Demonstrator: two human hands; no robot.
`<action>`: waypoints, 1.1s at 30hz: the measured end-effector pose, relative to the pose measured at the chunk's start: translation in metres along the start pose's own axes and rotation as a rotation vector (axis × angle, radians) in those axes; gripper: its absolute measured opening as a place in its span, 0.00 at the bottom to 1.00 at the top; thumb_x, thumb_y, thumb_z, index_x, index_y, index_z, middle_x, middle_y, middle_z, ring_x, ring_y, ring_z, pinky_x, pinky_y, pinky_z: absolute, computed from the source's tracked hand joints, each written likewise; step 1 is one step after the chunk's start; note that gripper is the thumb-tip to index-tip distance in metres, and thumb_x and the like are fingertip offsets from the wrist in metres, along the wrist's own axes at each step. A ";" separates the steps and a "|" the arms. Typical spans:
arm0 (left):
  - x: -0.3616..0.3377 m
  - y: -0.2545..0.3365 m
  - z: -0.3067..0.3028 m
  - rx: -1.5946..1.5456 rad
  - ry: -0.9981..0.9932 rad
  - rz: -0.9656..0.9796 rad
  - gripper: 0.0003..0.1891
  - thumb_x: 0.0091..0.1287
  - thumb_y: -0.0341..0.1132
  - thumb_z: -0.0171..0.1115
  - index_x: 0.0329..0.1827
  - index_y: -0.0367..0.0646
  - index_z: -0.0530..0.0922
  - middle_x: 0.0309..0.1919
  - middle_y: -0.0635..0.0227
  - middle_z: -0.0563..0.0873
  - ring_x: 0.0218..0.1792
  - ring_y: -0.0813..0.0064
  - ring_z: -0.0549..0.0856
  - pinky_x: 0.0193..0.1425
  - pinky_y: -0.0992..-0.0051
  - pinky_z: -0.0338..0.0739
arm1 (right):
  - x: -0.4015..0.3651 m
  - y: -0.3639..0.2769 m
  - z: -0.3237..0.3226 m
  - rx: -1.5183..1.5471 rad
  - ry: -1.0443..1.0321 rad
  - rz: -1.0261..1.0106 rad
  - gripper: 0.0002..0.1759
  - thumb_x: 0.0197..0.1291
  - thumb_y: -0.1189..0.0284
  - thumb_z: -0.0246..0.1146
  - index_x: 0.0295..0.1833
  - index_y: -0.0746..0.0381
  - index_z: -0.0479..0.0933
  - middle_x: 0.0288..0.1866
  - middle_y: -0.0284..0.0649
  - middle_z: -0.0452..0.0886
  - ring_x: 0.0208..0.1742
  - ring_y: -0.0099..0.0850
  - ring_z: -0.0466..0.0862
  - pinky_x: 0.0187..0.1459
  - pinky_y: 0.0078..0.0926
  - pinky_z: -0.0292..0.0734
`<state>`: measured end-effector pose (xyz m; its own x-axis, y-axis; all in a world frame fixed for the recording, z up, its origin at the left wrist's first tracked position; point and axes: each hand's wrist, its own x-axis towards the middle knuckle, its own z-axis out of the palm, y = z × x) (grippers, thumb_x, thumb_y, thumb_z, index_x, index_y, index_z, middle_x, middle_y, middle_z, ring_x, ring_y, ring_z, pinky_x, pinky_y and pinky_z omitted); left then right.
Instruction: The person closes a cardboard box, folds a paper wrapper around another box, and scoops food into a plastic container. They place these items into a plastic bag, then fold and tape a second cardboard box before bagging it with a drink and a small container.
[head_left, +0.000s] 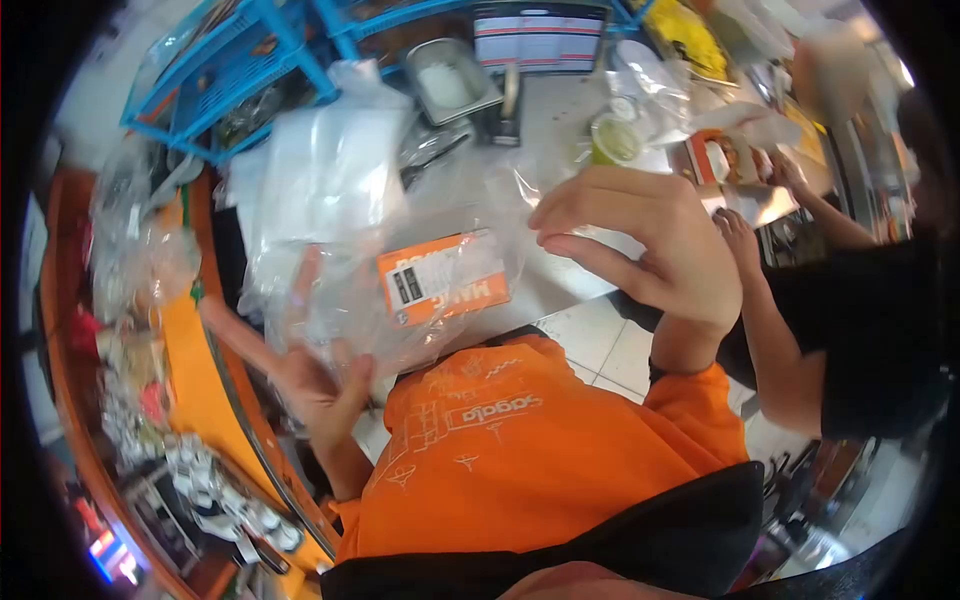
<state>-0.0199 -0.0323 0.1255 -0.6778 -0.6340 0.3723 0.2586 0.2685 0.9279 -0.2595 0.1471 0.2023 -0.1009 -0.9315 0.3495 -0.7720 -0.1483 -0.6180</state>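
An orange box (490,287) with a white printed label lies inside a clear plastic bag (345,325) at the table's front edge. My left hand (315,385) is open at the bag's left side, fingers spread, with the film partly over them. To the right of the box, my right hand (650,240) is bent with thumb and fingertips brought together in a pinch at the bag's right edge. The thin film between those tips is hard to make out.
A stack of clear bags (325,175) lies behind. Beyond are a metal container (450,85), a tablet (540,40), blue crates (215,100) and a green-filled cup (615,140). At right, a co-worker's hands (740,240) are near an open food box (715,160).
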 end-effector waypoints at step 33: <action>-0.025 0.009 0.035 0.169 0.156 0.048 0.69 0.48 0.16 0.60 0.73 0.73 0.12 0.66 0.29 0.67 0.67 0.48 0.72 0.69 0.63 0.62 | -0.096 0.112 0.056 -0.278 -0.113 0.518 0.36 0.43 0.70 0.75 0.62 0.57 0.73 0.65 0.45 0.69 0.63 0.50 0.70 0.60 0.45 0.72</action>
<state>-0.0246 0.0113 0.1242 -0.5497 -0.7183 0.4266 0.1606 0.4102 0.8977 -0.3008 0.2009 0.0602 -0.4523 -0.8912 -0.0344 -0.7770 0.4127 -0.4754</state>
